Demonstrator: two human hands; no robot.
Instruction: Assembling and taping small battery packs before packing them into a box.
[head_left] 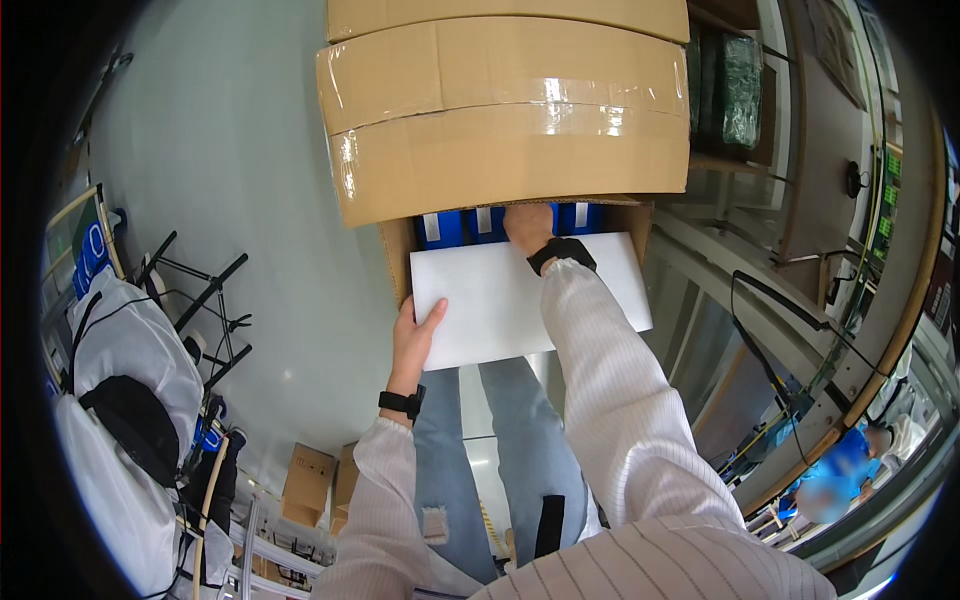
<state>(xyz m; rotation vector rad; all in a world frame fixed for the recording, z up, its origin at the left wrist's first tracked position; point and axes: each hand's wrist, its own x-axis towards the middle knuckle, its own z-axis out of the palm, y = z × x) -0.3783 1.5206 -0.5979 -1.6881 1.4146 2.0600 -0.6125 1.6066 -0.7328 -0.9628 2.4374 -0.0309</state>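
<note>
A flat white sheet point(480, 315), which looks like foam board, lies tilted across the front of an open cardboard box point(395, 255). My left hand point(412, 340) grips its left edge, thumb on top and the fingers mostly out of sight beneath. My right hand point(530, 228) reaches over the sheet into the box, among a row of blue packages point(440, 228) with pale labels. Its fingers go down out of sight between them, so what they hold, if anything, is hidden. Both wrists wear black bands.
Large taped cartons point(510, 110) stand above and behind the open box. To the right are a metal frame and shelving point(720, 220) with a green wrapped bundle point(741, 92). A black stand point(210, 300) and a person in white point(135, 350) are at left. Small cartons point(308, 483) sit on the floor.
</note>
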